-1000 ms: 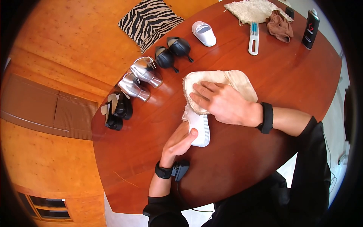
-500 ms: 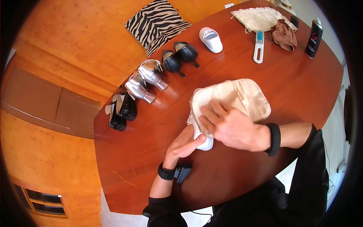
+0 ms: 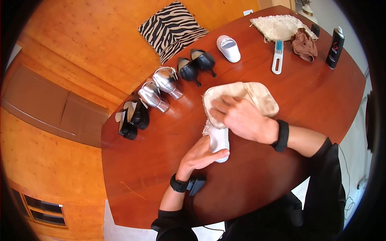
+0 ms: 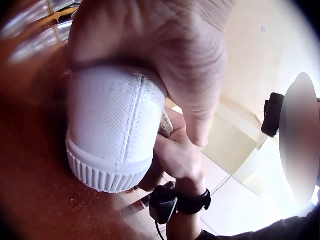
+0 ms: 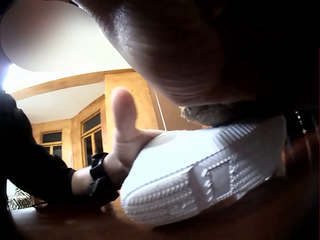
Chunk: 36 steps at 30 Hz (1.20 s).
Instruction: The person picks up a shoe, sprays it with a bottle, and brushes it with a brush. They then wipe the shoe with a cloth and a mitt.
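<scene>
A white canvas shoe (image 3: 219,140) with a ribbed rubber sole lies in my left hand (image 3: 199,155), which grips its near end from the side. In the left wrist view the shoe (image 4: 112,120) shows a stitched seam down its rounded end. Over the far part of the shoe lies a cream cloth pad (image 3: 263,100) with a fuzzy edge. My right hand (image 3: 246,118) presses on that pad from above, fingers spread along it. Seen from the right wrist, the shoe (image 5: 175,175) is tilted so its patterned sole shows, and the left thumb stands up beside it.
Along the table's far left edge stand black shoes (image 3: 138,114), silver heels (image 3: 165,80), black heels (image 3: 203,60) and another white shoe (image 3: 229,50). Towards the back right are a brush (image 3: 277,60), a cream fringed cloth (image 3: 273,26), a brown cloth (image 3: 304,46) and a black spray can (image 3: 335,48).
My right hand slid the cream pad down over the shoe's near end, then back up towards its far part. The left hand keeps its grip. The head view has shifted slightly.
</scene>
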Each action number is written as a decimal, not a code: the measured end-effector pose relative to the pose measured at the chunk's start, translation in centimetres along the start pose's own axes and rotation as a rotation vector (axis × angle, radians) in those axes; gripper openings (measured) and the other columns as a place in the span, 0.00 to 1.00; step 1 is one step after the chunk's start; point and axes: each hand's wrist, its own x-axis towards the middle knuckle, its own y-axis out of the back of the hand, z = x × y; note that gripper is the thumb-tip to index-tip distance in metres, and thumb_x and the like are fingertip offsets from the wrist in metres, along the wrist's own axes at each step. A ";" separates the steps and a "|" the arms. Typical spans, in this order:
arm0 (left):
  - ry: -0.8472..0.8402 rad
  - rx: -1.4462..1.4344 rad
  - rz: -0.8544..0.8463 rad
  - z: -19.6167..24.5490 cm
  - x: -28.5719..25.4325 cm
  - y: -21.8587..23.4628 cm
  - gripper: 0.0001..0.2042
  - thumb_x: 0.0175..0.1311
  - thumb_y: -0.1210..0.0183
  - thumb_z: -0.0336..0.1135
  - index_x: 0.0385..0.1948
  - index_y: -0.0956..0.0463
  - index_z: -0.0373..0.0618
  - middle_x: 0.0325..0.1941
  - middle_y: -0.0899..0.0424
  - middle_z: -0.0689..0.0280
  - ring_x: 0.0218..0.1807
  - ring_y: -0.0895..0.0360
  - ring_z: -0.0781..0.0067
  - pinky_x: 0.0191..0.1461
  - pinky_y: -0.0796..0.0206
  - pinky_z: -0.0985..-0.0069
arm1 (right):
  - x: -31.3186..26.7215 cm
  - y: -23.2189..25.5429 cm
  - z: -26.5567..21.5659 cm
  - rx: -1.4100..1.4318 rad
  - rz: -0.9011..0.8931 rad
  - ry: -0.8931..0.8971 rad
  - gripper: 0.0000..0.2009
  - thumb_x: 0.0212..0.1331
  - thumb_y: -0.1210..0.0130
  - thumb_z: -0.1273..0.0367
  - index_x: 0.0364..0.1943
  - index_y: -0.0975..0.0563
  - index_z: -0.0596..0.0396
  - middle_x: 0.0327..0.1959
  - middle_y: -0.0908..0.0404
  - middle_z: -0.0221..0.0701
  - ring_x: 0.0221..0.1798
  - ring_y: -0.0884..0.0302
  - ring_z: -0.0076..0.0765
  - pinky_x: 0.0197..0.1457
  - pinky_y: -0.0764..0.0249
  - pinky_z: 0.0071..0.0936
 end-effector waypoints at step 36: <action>-0.154 -0.069 0.062 -0.4 -0.2 -0.4 0.33 0.62 0.60 0.67 0.37 0.31 0.36 0.30 0.28 0.58 0.35 0.34 0.61 0.44 0.38 0.66 | -0.1 1.0 -1.0 -0.076 0.118 0.057 0.11 0.44 0.46 0.70 0.33 0.22 0.60 0.36 0.24 0.37 0.41 0.27 0.39 0.39 0.27 0.26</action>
